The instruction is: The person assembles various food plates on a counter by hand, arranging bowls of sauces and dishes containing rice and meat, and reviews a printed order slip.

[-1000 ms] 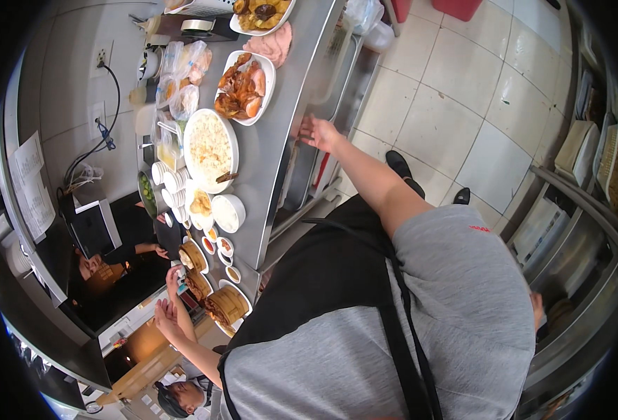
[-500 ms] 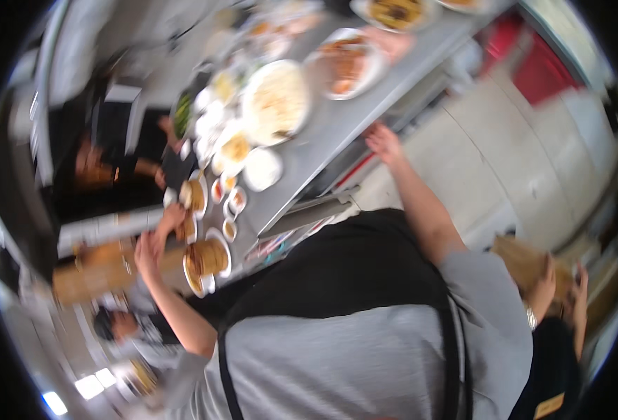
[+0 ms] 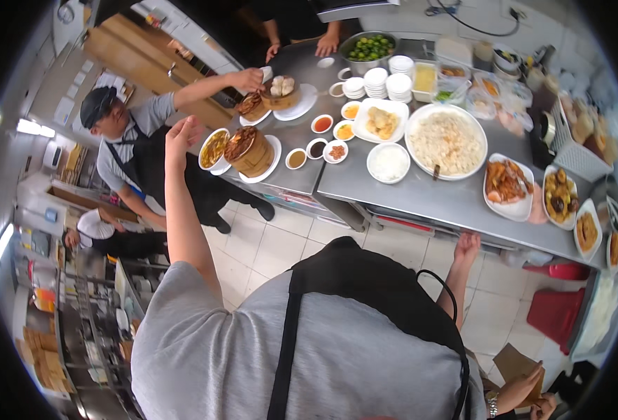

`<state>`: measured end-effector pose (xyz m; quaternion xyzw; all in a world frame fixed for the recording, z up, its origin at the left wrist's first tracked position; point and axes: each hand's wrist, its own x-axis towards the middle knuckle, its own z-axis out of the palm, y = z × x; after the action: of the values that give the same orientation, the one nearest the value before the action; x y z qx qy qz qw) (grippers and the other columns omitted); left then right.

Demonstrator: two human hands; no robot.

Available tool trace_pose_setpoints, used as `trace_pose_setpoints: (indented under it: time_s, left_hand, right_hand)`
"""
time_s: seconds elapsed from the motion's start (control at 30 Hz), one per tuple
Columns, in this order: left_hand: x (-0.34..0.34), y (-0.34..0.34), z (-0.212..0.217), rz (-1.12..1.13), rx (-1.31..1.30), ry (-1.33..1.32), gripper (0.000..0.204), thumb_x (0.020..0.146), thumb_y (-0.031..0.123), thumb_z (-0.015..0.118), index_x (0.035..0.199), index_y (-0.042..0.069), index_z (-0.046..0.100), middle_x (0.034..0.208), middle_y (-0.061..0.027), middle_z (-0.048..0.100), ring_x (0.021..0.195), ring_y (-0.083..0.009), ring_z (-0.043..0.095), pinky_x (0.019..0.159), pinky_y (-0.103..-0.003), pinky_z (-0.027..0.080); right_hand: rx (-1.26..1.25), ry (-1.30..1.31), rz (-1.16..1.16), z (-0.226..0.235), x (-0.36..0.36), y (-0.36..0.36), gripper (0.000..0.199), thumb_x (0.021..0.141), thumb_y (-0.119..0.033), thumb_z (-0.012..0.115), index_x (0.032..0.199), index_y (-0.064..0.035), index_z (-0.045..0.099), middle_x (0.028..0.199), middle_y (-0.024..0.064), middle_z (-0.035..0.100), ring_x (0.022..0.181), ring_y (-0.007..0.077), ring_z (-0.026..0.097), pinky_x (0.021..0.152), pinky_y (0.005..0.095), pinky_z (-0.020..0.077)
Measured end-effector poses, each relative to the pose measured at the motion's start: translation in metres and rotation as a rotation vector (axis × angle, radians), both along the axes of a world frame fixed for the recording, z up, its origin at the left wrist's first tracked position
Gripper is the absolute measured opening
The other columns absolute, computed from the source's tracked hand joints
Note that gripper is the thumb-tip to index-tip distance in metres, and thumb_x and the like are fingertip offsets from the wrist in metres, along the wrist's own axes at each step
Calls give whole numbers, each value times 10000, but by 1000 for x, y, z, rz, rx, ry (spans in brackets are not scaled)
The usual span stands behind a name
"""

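Note:
My left hand (image 3: 183, 136) is raised, fingers curled and drawn together, with nothing visible in it. In the picture it lies next to a white bowl of yellow soup (image 3: 215, 148) and a bamboo steamer (image 3: 251, 155) with brown meat on a white plate; whether it touches either cannot be told. My right hand (image 3: 467, 245) hangs low by the near edge of the steel counter (image 3: 365, 190), empty, its fingers loosely bent. Beyond the counter edge stand a large bowl of rice (image 3: 446, 140), a small bowl of white rice (image 3: 388, 163) and a plate of roasted meat (image 3: 508, 185).
A co-worker (image 3: 137, 140) on the left reaches to a steamer of white buns (image 3: 281, 87). Another person's hands (image 3: 328, 43) rest at the far counter edge. Small sauce dishes (image 3: 321, 124) and stacked white dishes (image 3: 376, 80) line the counter. At lower right, someone holds brown cardboard (image 3: 515, 367).
My view has swung, so the counter now runs across the top right. The blur has cleared. My right hand's fingers, outstretched before, are now more bent.

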<state>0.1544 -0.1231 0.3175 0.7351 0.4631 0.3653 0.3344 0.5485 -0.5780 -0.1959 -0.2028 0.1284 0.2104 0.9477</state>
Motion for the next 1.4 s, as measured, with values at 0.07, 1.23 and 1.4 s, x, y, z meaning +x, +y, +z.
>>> trace_pose_setpoints:
  time_s: [0.07, 1.23, 1.4]
  left_hand:
    - [-33, 1, -13, 82, -32, -35, 332, 862, 304, 494, 1046, 35, 553, 955, -51, 585, 823, -126, 572, 699, -231, 444]
    - [-254, 264, -290, 448, -730, -577, 632, 835, 509, 432, 1257, 43, 364, 1176, -171, 450, 1008, -274, 477, 812, -375, 424]
    - [-247, 263, -299, 435, -818, -697, 497, 888, 411, 383, 1230, 52, 369, 1083, -150, 489, 906, -261, 529, 763, -351, 458]
  right_hand:
    - [-75, 24, 65, 15, -3, -5, 205, 817, -56, 538, 1010, -59, 471, 1000, 73, 559, 880, 167, 538, 741, 253, 459]
    - [-671, -1311, 1087, 391, -224, 597, 120, 751, -59, 627, 852, -4, 592, 775, 48, 613, 684, 102, 584, 628, 209, 474]
    - [-761, -1000, 1465, 302, -253, 718, 104, 725, 24, 596, 816, -6, 558, 792, 77, 598, 684, 160, 608, 620, 238, 516]
